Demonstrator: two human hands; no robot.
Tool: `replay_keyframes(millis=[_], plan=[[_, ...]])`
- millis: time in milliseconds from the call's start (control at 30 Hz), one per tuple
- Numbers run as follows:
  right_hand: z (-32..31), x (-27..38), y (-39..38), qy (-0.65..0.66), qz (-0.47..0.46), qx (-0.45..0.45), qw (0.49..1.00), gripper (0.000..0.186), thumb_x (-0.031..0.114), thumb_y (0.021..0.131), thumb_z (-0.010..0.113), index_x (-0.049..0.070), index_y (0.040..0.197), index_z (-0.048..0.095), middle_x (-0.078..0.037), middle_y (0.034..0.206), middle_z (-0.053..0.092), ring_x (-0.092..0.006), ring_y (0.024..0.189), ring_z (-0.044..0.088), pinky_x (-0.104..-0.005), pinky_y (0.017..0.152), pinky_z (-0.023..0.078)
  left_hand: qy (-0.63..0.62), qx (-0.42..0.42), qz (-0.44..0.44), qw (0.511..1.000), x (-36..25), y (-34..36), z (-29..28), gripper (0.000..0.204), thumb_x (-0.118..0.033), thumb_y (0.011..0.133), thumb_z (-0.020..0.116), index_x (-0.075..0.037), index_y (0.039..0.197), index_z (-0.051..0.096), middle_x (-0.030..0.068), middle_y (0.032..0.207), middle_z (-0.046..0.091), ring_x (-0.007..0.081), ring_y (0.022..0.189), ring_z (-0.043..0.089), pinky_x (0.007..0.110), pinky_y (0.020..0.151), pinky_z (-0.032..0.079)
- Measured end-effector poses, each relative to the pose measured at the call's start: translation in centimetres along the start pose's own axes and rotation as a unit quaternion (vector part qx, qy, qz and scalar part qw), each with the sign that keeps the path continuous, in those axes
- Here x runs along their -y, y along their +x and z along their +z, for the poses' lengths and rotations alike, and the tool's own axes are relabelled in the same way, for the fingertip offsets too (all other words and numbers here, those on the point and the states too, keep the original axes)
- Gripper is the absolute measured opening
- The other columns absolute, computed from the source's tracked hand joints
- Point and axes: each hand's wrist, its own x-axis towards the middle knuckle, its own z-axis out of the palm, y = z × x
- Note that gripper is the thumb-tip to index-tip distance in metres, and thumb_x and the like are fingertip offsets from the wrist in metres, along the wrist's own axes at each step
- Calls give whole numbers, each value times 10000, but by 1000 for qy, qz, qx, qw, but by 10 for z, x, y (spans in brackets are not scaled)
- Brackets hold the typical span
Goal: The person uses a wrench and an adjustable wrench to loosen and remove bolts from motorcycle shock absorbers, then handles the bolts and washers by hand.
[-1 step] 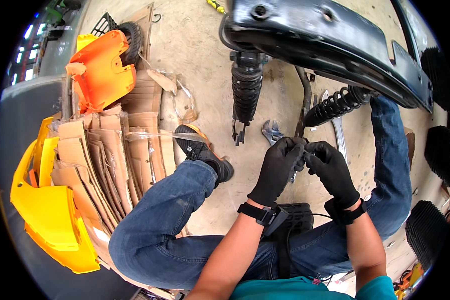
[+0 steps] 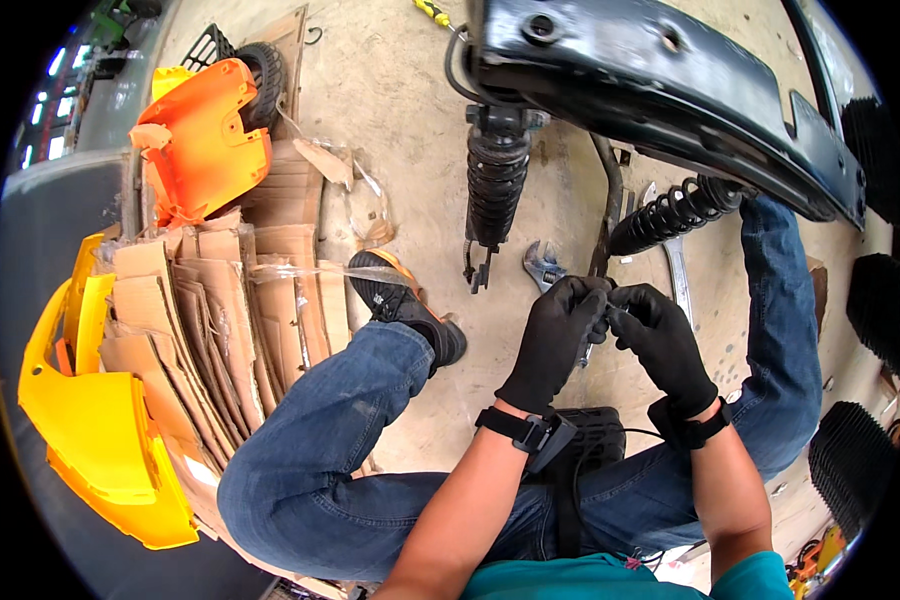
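Observation:
My left hand (image 2: 555, 345) and my right hand (image 2: 662, 345), both in black gloves, meet fingertip to fingertip above the floor. Each is closed in a pinch on something small, mostly hidden by the fingers. Just beyond them a dark tube (image 2: 610, 185) runs away from me. An adjustable wrench (image 2: 542, 262) lies left of the tube, and a silver wrench (image 2: 679, 280) lies to its right. Over them reaches a glossy black metal frame (image 2: 640, 75). One black coil-spring shock absorber (image 2: 497, 180) hangs from it upright; another (image 2: 670, 217) slants beside my right knee.
Stacked flattened cardboard (image 2: 225, 320) lies left of my shoe (image 2: 410, 310). Around it are a yellow plastic panel (image 2: 110, 430), an orange one (image 2: 205, 140) and a tyre (image 2: 262, 85). A yellow-handled tool (image 2: 431, 12) is at the far edge. Black ridged pieces (image 2: 850, 465) line the right.
The black frame and upright shock absorber appear shifted slightly to the right. My hands keep the same pinch in almost the same place.

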Motion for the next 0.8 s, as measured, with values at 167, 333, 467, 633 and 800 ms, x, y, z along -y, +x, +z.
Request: replay_keyframes(millis=[167,333,467,633,800], plan=[[9,-5,12,0,-15,9,1000,332,207,937,674,-19,1173,617,-27,934,642,-78,800,545,-239,708,460,-3,-13,-10,1000,3,3,-13,237,-201,995,606,-15,1141,619,34,952,659,87,781,609,239,701,509],[21,3,30,-25,-74,-45,996,277,170,954,659,-12,1160,625,-26,958,648,-80,842,557,-251,750,475,-52,-48,-11,997,6,10,-31,234,-231,991,630,-30,1111,629,28,894,641,96,741,580,250,710,486],[25,29,47,-31,-127,-94,987,183,141,968,630,16,1093,675,-11,874,635,-72,757,565,-230,700,469,-105,-74,5,992,13,15,-46,171,-206,983,638,-37,1011,628,21,841,630,106,701,569,252,678,462],[30,71,59,40,-225,-45,973,234,179,981,624,5,1128,675,-23,932,676,-81,791,603,-234,716,506,-63,-82,-27,994,27,15,-54,183,-217,1003,606,-37,997,633,27,811,644,81,684,543,228,636,438],[50,94,76,210,-248,17,946,304,171,1002,590,-12,1245,598,-47,996,682,-94,815,621,-231,761,515,-13,-83,-68,994,26,9,-54,199,-221,968,657,-27,1009,634,27,802,617,105,696,594,250,662,506]])
